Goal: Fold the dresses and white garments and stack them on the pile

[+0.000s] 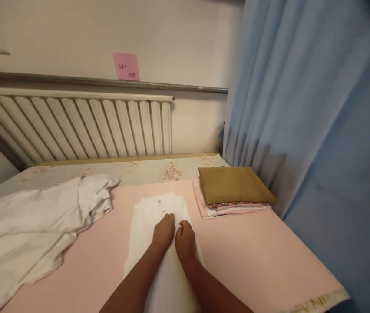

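A white cloth [144, 226], possibly a garment, lies in the middle of the pink sheet, with small dark marks near its far end. My left hand [164, 231] is closed on a fold of it. Close beside it, my right hand [185, 242] is also closed, pinching the same cloth. From between my hands, part of the cloth stretches back toward me between my forearms. The fingertips are partly hidden, so the exact grip does not show.
A crumpled white cloth [41, 213] lies on the left of the pink sheet [237, 256]. Folded fabrics, topped by a brown one [235, 184], are stacked at the right. A blue curtain [302, 100] hangs along the right side; a radiator [84, 126] stands behind.
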`<state>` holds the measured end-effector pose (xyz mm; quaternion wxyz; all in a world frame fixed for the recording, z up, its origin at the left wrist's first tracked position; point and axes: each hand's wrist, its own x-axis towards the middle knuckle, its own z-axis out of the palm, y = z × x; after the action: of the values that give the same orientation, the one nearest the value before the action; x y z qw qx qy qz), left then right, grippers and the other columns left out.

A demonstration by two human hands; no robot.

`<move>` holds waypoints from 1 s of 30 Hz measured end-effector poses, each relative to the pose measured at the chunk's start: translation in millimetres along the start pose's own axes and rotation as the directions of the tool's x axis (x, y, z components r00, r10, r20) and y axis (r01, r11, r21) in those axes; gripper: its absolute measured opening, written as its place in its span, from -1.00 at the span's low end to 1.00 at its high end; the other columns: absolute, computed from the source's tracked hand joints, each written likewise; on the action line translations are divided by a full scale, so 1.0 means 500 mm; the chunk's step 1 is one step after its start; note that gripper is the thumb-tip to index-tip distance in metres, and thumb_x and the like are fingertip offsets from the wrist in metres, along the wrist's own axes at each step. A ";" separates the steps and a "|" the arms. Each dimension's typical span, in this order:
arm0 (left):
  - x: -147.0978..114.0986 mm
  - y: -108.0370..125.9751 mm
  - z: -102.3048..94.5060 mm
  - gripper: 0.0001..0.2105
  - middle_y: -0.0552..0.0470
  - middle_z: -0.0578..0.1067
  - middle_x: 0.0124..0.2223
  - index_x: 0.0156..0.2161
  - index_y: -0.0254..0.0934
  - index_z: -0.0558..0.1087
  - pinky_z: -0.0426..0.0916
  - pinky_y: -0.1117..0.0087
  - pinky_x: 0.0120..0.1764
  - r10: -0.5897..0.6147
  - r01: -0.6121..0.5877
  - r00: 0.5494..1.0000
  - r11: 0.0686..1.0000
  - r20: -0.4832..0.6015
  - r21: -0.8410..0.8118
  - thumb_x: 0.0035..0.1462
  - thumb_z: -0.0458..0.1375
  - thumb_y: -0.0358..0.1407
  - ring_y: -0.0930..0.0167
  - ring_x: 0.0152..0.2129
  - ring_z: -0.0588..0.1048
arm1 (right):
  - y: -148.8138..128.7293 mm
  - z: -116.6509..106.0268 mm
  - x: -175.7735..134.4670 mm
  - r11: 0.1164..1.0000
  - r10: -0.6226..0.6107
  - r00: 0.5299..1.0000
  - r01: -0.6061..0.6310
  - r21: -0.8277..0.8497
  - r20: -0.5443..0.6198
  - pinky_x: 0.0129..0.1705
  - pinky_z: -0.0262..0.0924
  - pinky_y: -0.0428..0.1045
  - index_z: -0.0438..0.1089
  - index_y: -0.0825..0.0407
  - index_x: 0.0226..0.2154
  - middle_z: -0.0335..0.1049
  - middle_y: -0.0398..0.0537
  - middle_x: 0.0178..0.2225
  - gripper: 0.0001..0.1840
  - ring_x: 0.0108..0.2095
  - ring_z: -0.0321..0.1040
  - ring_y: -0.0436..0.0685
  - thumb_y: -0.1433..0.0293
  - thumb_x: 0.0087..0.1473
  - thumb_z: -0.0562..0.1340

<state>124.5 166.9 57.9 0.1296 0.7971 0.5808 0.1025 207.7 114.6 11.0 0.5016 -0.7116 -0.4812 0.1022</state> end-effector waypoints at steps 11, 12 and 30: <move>0.013 -0.078 0.005 -0.71 0.15 0.38 -0.45 -0.06 -0.21 0.28 0.34 0.42 -0.39 -0.372 0.213 0.923 0.702 -0.095 -0.679 0.09 -0.08 -0.37 0.46 -0.58 0.45 | 0.011 0.013 -0.003 0.996 -0.053 0.997 0.049 -0.073 -0.048 -0.09 0.25 0.02 0.40 0.11 -0.13 0.47 0.11 -0.22 -0.65 -0.19 0.43 0.17 0.51 0.21 -0.05; 0.013 -0.083 0.007 -0.69 0.17 0.35 -0.47 -0.06 -0.21 0.29 0.34 0.44 -0.41 -0.375 0.201 0.924 0.652 -0.080 -0.731 0.06 -0.06 -0.36 0.47 -0.60 0.43 | 0.012 0.014 -0.003 0.995 -0.058 0.997 0.054 -0.079 -0.049 -0.09 0.26 0.02 0.40 0.12 -0.13 0.47 0.11 -0.22 -0.65 -0.18 0.43 0.17 0.50 0.21 -0.05; 0.000 -0.107 0.002 -0.59 0.20 0.34 -0.47 -0.13 -0.25 0.46 0.25 0.47 -0.41 -0.272 0.113 0.959 0.118 0.078 -0.987 -0.13 0.24 -0.12 0.54 -0.57 0.31 | 0.018 0.017 -0.003 0.987 -0.098 0.994 0.092 -0.128 -0.045 -0.15 0.28 0.04 0.40 0.14 -0.13 0.48 0.15 -0.23 -0.65 -0.21 0.43 0.20 0.53 0.20 -0.05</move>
<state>76.8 182.4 39.6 0.5936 0.4281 0.4771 0.4865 206.8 118.4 -1.1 0.4721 -0.7205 -0.5071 0.0293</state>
